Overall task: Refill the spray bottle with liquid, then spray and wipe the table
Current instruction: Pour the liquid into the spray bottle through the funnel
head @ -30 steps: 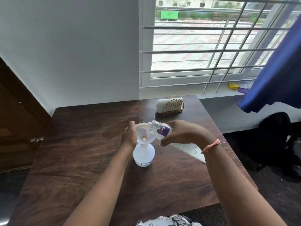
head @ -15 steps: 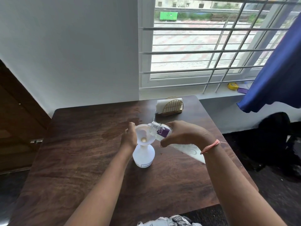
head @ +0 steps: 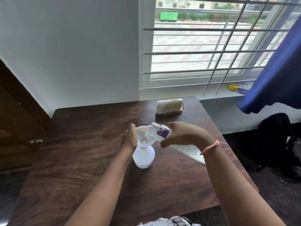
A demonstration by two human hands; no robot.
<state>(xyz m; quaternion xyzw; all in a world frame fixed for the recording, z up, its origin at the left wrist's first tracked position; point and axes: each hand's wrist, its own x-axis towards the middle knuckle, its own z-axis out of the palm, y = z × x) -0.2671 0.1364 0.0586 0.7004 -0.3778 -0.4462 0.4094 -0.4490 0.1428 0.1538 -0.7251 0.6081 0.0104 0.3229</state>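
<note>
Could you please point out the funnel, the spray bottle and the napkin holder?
funnel point(head: 141, 133): head view, inner wall.
spray bottle point(head: 144, 154): head view, white body.
napkin holder point(head: 173, 107): head view, gold wire front.

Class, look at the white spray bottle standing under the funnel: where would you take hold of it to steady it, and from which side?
Grip the narrow neck of the spray bottle just under the funnel, coming from the left. The body flares wide below, while the neck fits a hand. The right hand tilts the clear bottle in from the right, so that side is taken.
</note>
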